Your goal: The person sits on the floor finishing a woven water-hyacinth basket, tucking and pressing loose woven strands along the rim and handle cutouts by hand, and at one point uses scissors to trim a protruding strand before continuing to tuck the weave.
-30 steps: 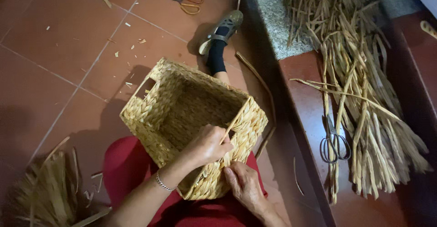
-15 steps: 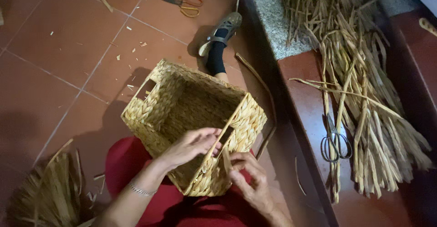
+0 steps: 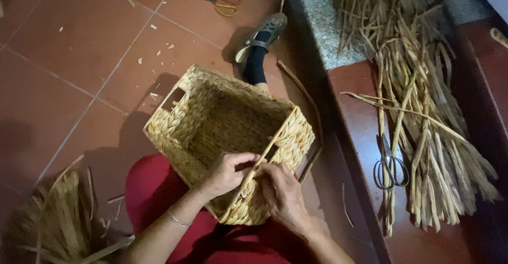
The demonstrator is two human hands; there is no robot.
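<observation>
Square woven straw basket (image 3: 222, 131), frame centre: left hand (image 3: 228, 173) and right hand (image 3: 284, 192) both clamped on its near rim; grey-handled scissors (image 3: 390, 166) at right.

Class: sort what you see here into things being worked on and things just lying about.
In use: woven basket, loose strand, left hand, right hand.

Lying about: grey scissors, orange-handled scissors, dried stalks on ledge, bundle on floor.

Tan braided basket (image 3: 211, 121), red-brown tiled floor (image 3: 69, 41), orange-handled scissors (image 3: 222, 2), red trousers (image 3: 153, 190).
</observation>
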